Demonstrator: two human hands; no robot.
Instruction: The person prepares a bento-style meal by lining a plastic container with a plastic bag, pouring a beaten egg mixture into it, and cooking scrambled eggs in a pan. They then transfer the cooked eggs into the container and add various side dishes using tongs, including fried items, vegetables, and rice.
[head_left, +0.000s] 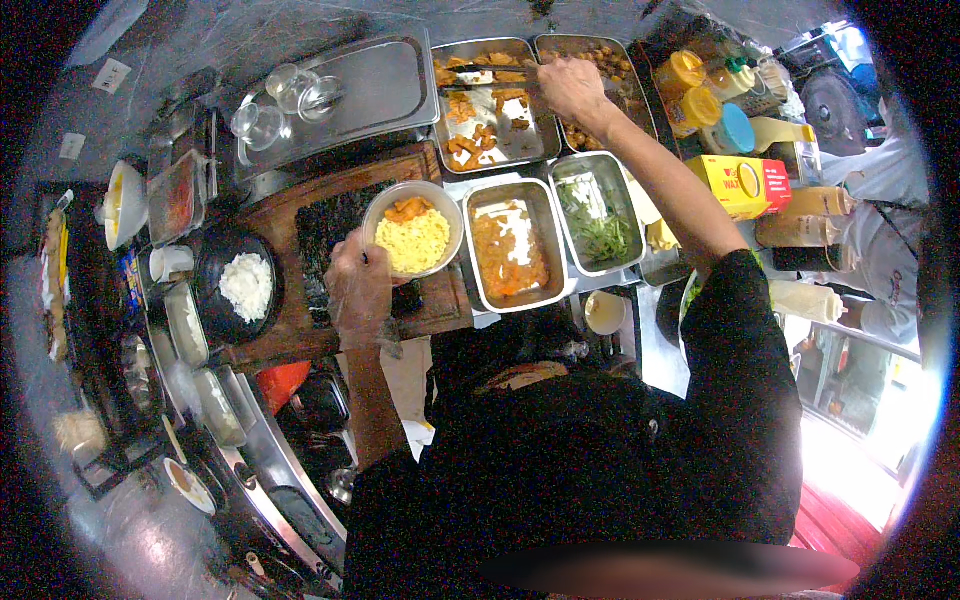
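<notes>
I am steadying a metal bowl of yellow rice and orange pieces with my gloved left hand, fingers wrapped on its rim, at the wooden board's near edge. My right hand is gripping black tongs over the far tray of fried pieces.

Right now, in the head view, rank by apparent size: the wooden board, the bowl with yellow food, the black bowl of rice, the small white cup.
1. wooden board
2. bowl with yellow food and black bowl of rice: look alike, unranked
3. small white cup
</notes>
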